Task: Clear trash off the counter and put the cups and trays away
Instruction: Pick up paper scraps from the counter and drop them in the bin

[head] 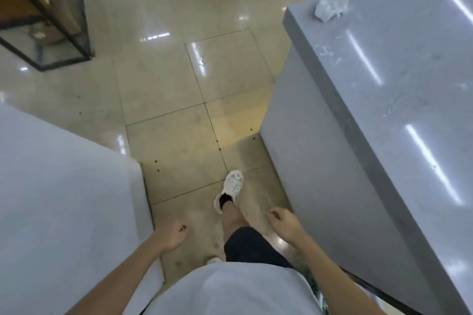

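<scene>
Mid-stride in the aisle, left hand (176,234) and right hand (281,220) loosely curled and empty, presumably free to grab the crumpled plastic wrapper (331,6) at upper right on the grey counter (399,100).

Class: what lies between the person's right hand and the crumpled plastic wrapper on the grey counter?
Only bare grey counter, scuffed and glaring, separates right hand from wrapper, per the head view.

My white shoe (231,185) stands on glossy beige floor tiles (163,84). A black metal rack (65,62) is far to my left. A white cabinet (64,186) is close beside me.
</scene>
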